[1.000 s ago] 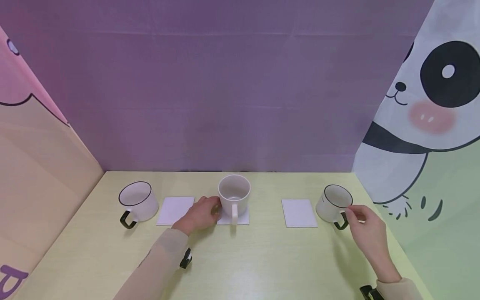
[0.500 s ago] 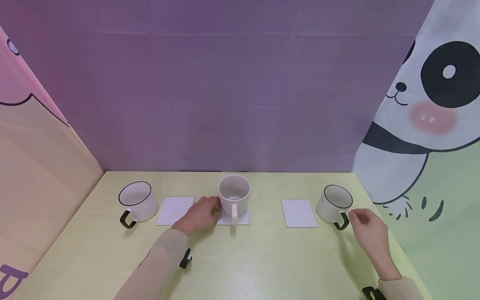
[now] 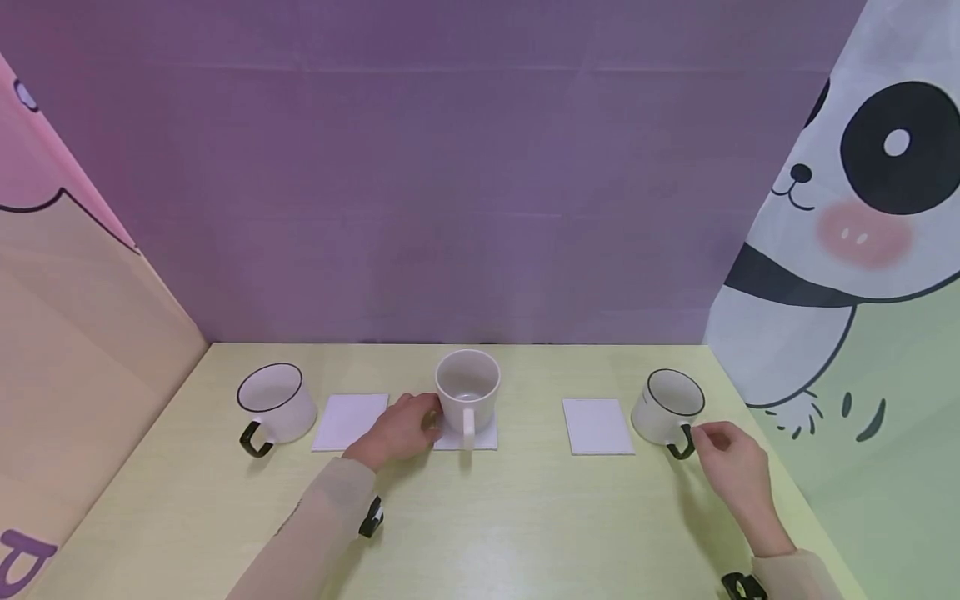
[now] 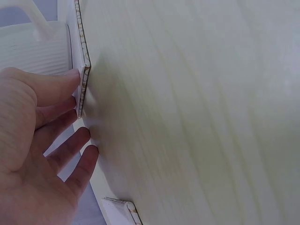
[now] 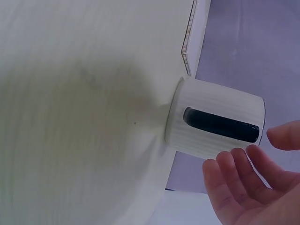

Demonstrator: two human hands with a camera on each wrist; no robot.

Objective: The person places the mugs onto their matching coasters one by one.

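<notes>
In the head view, a plain white mug point(image 3: 468, 387) stands upright on the middle white square coaster point(image 3: 487, 437). My left hand point(image 3: 401, 429) grips the coaster's left edge beside the mug. In the left wrist view, thumb and fingers are at the coaster's corners, with the other fingers spread loosely. My right hand point(image 3: 735, 467) is beside a white mug point(image 3: 663, 417) with a black rim and black handle point(image 5: 220, 124). Its thumb and fingertips stand apart near the upper end of the handle, holding nothing. Whether a fingertip touches the handle is unclear.
Another white mug point(image 3: 285, 412) with a black rim and handle stands at the left. Two more white coasters lie on the table: a left coaster point(image 3: 348, 421) and a right coaster point(image 3: 597, 427). A purple backdrop point(image 3: 465, 183) closes off the far edge.
My right hand first drew back from the black-handled mug's rim, then moved left and slightly down towards its handle. My left hand and the mugs have stayed in place.
</notes>
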